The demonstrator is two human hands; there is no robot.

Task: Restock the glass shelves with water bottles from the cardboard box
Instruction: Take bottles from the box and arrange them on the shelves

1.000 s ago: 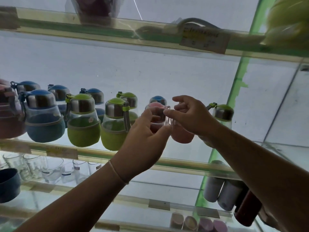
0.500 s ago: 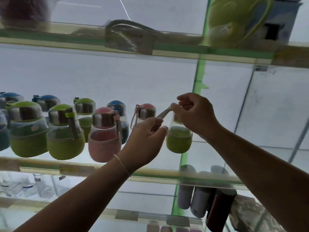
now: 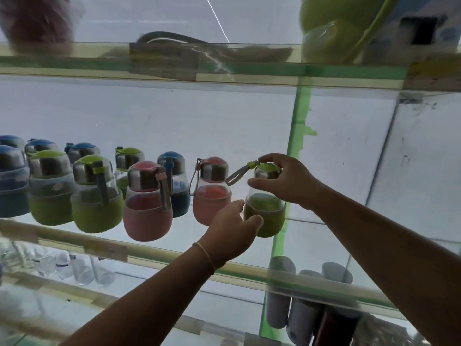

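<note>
A small green-sleeved water bottle [image 3: 268, 211] with a steel collar, green cap and grey strap stands at the right end of the row on the middle glass shelf [image 3: 159, 255]. My right hand [image 3: 287, 181] grips its cap and neck from the right. My left hand [image 3: 233, 232] cups the bottle's lower left side, thumb against the green sleeve. To the left stand pink bottles [image 3: 212, 196], blue and green ones in two rows. The cardboard box is out of view.
An upper glass shelf [image 3: 224, 68] carries a green jug [image 3: 339, 28] and a dark-red item. A green taped upright [image 3: 296, 151] runs behind the held bottle. Grey and dark flasks [image 3: 309, 303] lie below right; clear glasses below left.
My left hand dropped from the strap to the green bottle's base. My right hand shifted from pinching the strap to gripping the cap. The view swung slightly right.
</note>
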